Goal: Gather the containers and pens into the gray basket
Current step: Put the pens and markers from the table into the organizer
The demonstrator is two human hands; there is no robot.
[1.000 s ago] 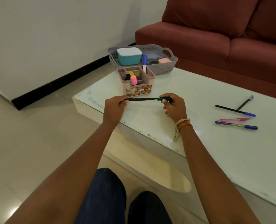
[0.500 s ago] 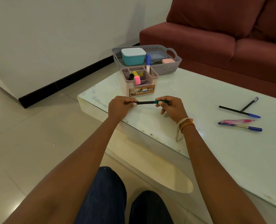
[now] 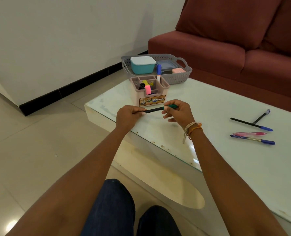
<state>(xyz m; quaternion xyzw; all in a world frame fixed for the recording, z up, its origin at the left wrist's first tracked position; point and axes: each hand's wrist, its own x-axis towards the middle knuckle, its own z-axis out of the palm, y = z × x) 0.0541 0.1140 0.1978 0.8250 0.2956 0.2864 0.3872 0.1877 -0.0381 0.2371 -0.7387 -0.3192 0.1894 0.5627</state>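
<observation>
fingers [image 3: 166, 108] of the right hand [image 3: 178, 113] pinch the green end of a pen [image 3: 155, 109], while the left hand [image 3: 129, 116] curls round its black end, thumb along the barrel. the pen is held roughly level just above the near edge of the surface [image 3: 209, 103], in front of a beige organizer [image 3: 149, 92]. the organizer holds a pink highlighter [image 3: 148, 89], a yellow one, a black marker and a blue-capped marker [image 3: 158, 72] standing upright. just behind it sits the basket [image 3: 180, 77], with a teal box [image 3: 142, 65], a flat gray-blue box [image 3: 168, 64] and a small pink box [image 3: 178, 71] inside. well to the right on the surface lie four loose pens: two black ones [image 3: 246, 122] crossing, a pink one [image 3: 249, 133] and a blue one [image 3: 252, 139] side by side. a red sofa [image 3: 226, 48] stands behind.
</observation>
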